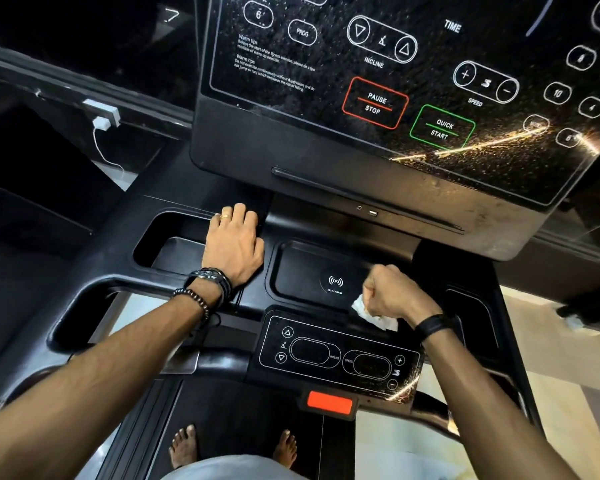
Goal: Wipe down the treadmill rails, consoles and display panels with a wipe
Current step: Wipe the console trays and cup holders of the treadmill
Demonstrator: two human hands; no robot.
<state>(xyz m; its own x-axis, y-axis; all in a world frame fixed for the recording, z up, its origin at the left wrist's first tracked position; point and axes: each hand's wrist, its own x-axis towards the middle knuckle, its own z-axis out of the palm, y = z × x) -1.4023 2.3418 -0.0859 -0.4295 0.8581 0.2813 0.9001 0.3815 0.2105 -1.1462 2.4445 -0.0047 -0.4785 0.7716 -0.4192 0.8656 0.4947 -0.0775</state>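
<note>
Your wipe (368, 308) is a crumpled white wad bunched in your right hand (394, 294), whose fingers are curled tight around it, so only a tail of it sticks out below the fist. It sits at the near right corner of the charging tray (302, 268), the shallow recess marked with a wireless symbol, just far of the small control panel (336, 355) with its incline and speed buttons.

Your left hand (234, 244) holds nothing: it lies flat, fingers loosely together, on the ridge between that tray and the cup pocket (168, 244) to its left, and looks to be bracing you.

By my reading, you are on the console step, working the middle tray. The big display panel (395, 81) at the far side is covered in fine droplets or specks (thickest where the light streaks across its right part), so it seems not yet wiped dry. The small control panel also shows speckle at its near right corner.

Next, sweep the wad across the tray floor toward the left, pushing into the recessed corners, then drop onto the small panel. Open the wad out first if you can; a tight ball covers little surface. Press lightly over the buttons and stay clear of the red safety tab (329, 403) at the near edge.
</note>
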